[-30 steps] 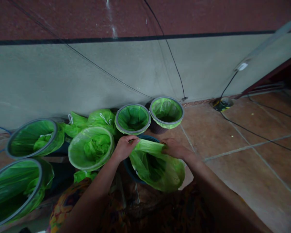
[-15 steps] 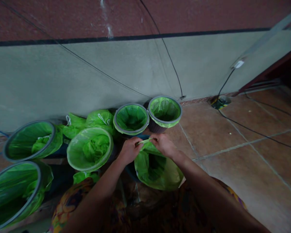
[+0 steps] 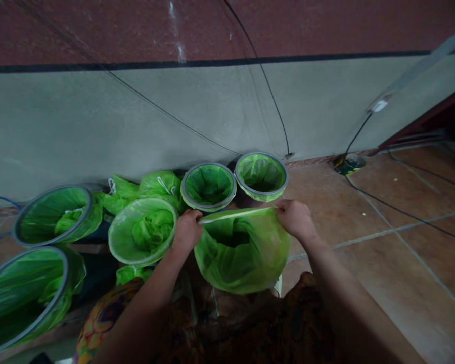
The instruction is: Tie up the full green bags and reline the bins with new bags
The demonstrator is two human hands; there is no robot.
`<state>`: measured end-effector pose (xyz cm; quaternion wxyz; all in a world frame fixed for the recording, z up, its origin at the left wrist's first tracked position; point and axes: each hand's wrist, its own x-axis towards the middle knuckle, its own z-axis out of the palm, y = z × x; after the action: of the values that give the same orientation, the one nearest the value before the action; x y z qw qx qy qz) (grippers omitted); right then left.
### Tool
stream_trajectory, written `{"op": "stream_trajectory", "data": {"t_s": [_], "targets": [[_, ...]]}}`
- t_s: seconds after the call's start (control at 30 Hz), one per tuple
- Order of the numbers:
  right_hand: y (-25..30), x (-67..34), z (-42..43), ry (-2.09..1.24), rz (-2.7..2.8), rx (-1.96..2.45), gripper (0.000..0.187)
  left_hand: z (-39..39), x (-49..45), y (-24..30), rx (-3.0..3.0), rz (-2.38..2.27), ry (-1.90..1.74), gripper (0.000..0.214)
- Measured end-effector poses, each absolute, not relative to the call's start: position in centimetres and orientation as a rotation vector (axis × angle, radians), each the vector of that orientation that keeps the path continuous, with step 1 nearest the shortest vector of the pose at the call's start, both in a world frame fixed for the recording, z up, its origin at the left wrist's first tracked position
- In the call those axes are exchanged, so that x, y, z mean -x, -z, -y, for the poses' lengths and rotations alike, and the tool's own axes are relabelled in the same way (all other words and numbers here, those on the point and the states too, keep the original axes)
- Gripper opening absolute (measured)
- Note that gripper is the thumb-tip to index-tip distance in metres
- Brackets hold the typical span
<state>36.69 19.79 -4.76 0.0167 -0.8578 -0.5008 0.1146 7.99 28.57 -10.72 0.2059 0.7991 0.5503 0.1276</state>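
Note:
A green plastic bag (image 3: pixel 246 263) spreads in front of me, its far rim stretched into a straight band between my hands. My left hand (image 3: pixel 187 231) is closed on the left end of that rim. At the other end, my right hand (image 3: pixel 296 220) pinches the rim with its fingers closed. The bag's mouth gapes toward me, dark inside; whatever it hangs over is mostly hidden. Just beyond stand two lined bins, one dark green inside (image 3: pixel 208 186) and one at its right (image 3: pixel 261 174), both with grey rims.
At my left are a pale-rimmed bin (image 3: pixel 116 237) with a crumpled green bag inside and two larger grey-rimmed bins (image 3: pixel 86 199) (image 3: pixel 65 273). Tied green bags (image 3: pixel 159 187) lean by the wall. Cables hang down the wall (image 3: pixel 144 116); a small can (image 3: pixel 351 164) sits on the tiled floor (image 3: pixel 387 253).
My hands have moved apart, the left leftward and the right rightward. The bag's rim, bunched between them before, is now pulled wide and taut.

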Motion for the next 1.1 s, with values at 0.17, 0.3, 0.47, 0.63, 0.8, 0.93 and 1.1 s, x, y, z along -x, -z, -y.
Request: {"op": "stream_trajectory", "data": {"t_s": [0.17, 0.3, 0.47, 0.63, 0.8, 0.93, 1.1], "targets": [[5.1, -39.5, -18.7, -0.460, 1.436, 2.941, 0.029, -29.3, -7.3, 9.9, -2.207, -1.609, -0.239, 0.029], [5.5, -39.8, -18.5, -0.575, 1.507, 2.921, 0.028, -29.1, -7.3, 9.5, -2.217, -1.596, -0.126, 0.032], [6.4, -38.7, -19.2, -0.660, 1.736, 2.698, 0.026, -28.3, -7.3, 10.4, -2.308, -1.534, 0.152, 0.033], [8.1, -38.2, -19.2, -0.705, 1.862, 2.654, 0.021, -28.0, -7.5, 11.6, -2.416, -1.515, 0.282, 0.024], [9.2, -36.2, -19.0, -0.682, 1.835, 2.565, 0.051, -28.0, -8.7, 10.9, -2.481, -1.230, -0.145, 0.020], [9.4, -33.1, -19.9, -0.697, 1.968, 2.004, 0.069, -27.2, -9.9, 9.9, -2.545, -0.940, -0.331, 0.021], [9.5, -29.8, -20.7, -0.724, 2.097, 1.716, 0.047, -26.1, -10.6, 9.7, -2.547, -0.800, -0.426, 0.023]]}}
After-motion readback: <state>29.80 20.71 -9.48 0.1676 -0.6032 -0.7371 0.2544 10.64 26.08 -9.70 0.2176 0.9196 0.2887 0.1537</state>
